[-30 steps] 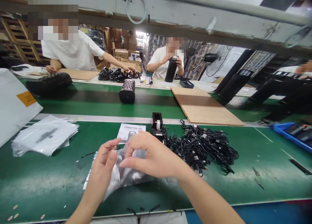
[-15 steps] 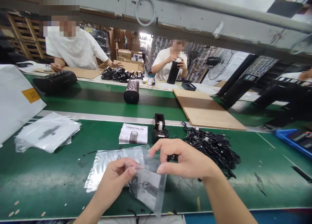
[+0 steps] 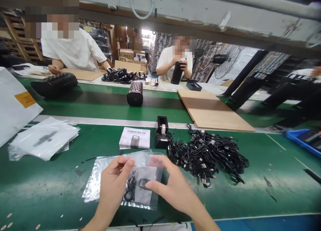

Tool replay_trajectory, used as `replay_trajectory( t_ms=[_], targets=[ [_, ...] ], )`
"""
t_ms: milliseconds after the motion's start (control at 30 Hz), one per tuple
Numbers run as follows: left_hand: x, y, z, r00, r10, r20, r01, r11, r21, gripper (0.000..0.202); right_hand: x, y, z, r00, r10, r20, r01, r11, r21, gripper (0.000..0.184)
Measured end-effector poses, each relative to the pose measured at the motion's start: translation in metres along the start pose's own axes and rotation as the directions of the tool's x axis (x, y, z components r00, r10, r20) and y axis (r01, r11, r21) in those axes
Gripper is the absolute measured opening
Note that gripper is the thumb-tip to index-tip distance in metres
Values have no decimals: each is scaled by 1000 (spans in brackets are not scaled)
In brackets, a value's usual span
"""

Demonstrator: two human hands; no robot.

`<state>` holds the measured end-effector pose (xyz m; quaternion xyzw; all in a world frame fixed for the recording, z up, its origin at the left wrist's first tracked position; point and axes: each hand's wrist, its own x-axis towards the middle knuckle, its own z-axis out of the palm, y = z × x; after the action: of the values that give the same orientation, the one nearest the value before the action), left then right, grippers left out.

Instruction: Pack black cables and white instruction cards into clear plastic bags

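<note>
My left hand and my right hand both grip a small clear plastic bag with a coiled black cable inside, held just above the green table near its front edge. Left fingers pinch its top left edge; right thumb and fingers pinch its right side. Under it lies a stack of empty clear bags. A pile of black cables sits to the right. A black tape dispenser and a booklet stack stand just beyond my hands.
A stack of bagged white sheets lies at left, a white bag with an orange label beyond it. A black perforated cylinder and a brown board rest on the belt. People work across the line. A blue tray sits far right.
The bag with the cable was lifted off the stack and turned; it now hangs flat in front of me with both hands pinching its sides. My right hand came down and closer.
</note>
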<state>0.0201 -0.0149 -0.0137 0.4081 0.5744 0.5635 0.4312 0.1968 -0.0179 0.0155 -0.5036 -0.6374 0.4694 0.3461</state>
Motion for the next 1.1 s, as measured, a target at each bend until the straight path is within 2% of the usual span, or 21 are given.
replay_trajectory(
  t_ms=[33,67,133,233,367,500,600,667,733,800,833,900,933,1000,1067,1100],
  targets=[
    [1,-1,0,1000,11,7,-11,1000,-12,22,1,1,5,1000,0,-25,0,999,-33,22],
    [2,-2,-1,999,19,39,-18,999,-26,23,3,2,8,999,-1,-35,0,999,-33,17],
    [3,-4,-4,988,0,157,2,1000,-14,26,8,5,9,999,30,-21,-29,998,47,33],
    [4,-5,-8,954,-85,287,57,993,104,20,14,11,4,997,74,17,-76,980,185,40],
    [4,-4,-11,952,-112,283,70,985,156,18,15,13,-3,999,42,-9,-39,969,244,32],
    [6,-1,-15,960,-77,271,23,980,199,14,14,12,-8,1000,10,-15,-8,991,131,15],
    [8,-1,-21,951,-19,308,-48,977,210,12,16,14,-11,998,-66,-16,67,996,67,22],
    [9,-1,-23,952,-58,300,13,989,150,17,17,18,-12,992,-122,-17,123,989,80,30],
    [10,-1,-23,947,-152,282,156,988,9,40,17,21,-10,988,-154,-29,156,984,88,33],
    [9,0,-18,919,-235,317,271,960,-75,59,17,24,-8,985,-170,-30,172,982,82,32],
    [8,0,-14,897,-266,353,305,951,-57,60,17,24,-6,984,-176,-23,177,981,77,31],
    [4,-1,-7,857,-319,404,333,942,38,49,17,23,-5,985,-172,-20,173,984,49,28],
    [2,-2,-4,849,-332,411,333,940,72,41,18,21,-6,986,-158,-61,160,987,18,25],
    [-2,-5,1,862,-320,393,319,945,71,35,24,17,-10,962,-117,-246,100,992,-80,23],
    [-5,-6,2,899,-281,337,286,958,38,32,36,13,-19,890,-79,-448,-7,982,-187,28],
    [-6,-7,2,916,-259,306,262,965,32,31,43,12,-23,859,-61,-508,-59,974,-218,28]
  ],
)
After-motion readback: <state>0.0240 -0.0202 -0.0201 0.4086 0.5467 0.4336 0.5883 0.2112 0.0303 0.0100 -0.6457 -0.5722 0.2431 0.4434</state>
